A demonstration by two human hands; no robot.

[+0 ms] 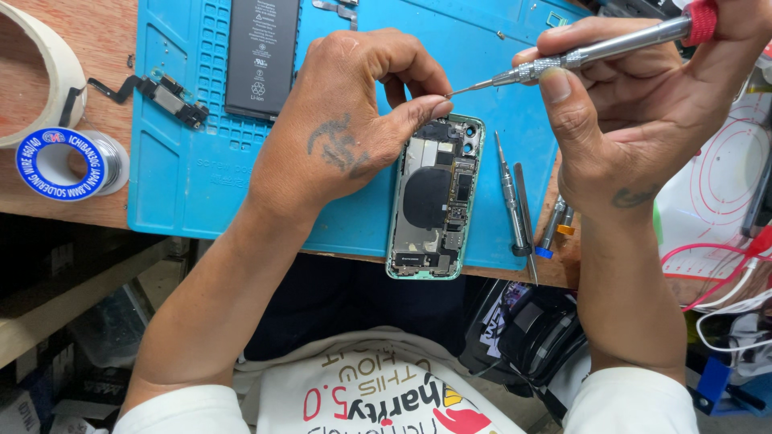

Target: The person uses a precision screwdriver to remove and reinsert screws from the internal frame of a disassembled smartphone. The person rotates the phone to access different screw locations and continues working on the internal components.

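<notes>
One opened green smartphone shell (435,201), circuitry exposed, lying at blue silicone mat's (185,177) near edge. Left hand (342,137) pinching something tiny at its top corner, fingers closed. Right hand (635,112) gripping silver precision screwdriver (579,55), tip meeting pinch. Judging: screw-handling step; next move needing steady tip seating.

Opened green phone (435,201) flat on blue mat edge, internals exposed; silver screwdriver (595,50) tip seemingly above top corner.
</notes>
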